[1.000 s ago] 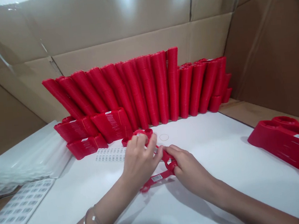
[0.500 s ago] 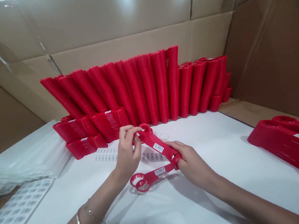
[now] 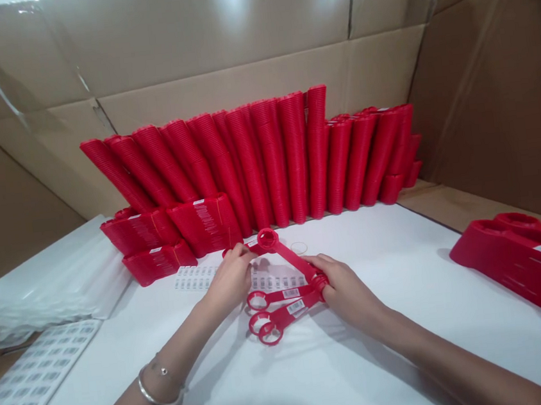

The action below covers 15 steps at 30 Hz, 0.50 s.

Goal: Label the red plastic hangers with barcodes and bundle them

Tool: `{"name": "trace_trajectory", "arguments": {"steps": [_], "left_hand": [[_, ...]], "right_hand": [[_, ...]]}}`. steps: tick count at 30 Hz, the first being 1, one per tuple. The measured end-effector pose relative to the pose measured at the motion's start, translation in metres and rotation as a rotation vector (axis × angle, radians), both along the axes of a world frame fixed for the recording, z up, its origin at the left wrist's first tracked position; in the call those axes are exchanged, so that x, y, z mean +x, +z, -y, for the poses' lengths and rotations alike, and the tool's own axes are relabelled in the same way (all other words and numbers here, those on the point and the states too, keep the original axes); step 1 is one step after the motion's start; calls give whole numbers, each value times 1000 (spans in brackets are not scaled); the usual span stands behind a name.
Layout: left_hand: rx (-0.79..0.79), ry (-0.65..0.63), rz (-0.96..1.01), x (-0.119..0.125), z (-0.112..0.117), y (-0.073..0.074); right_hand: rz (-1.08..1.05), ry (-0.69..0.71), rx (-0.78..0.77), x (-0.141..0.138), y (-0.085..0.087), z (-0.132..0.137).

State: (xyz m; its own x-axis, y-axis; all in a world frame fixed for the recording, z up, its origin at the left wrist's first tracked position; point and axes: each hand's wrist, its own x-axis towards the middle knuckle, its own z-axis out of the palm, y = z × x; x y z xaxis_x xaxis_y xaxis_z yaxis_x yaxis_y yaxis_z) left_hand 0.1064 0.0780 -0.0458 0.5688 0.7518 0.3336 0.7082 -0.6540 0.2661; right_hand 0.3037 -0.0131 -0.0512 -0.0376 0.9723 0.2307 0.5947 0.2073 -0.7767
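One red wrench (image 3: 275,297) has shifted lower, left of the right hand (image 3: 344,287), which pinches several; I cannot tell whether the left hand (image 3: 230,276) grips.

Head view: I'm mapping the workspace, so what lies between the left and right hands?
In the head view, red ring-ended pieces fan out from the right hand toward the left hand, and a label sheet partly shows behind them.
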Motion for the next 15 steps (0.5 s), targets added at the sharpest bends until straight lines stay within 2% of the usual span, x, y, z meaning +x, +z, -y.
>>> {"name": "trace_trajectory", "arguments": {"steps": [4, 8, 11, 15], "left_hand": [[-67, -8, -11, -5, -7, -11], [-115, -11, 2, -4, -4, -10], [-196, -50, 10, -4, -3, 0], [-368, -132, 58, -4, 7, 27]], "right_hand": [[3, 22, -12, -1, -3, -1], [-4, 24, -18, -1, -6, -1], [-5, 19, -29, -1, -8, -2], [19, -11, -52, -2, -10, -2]]}}
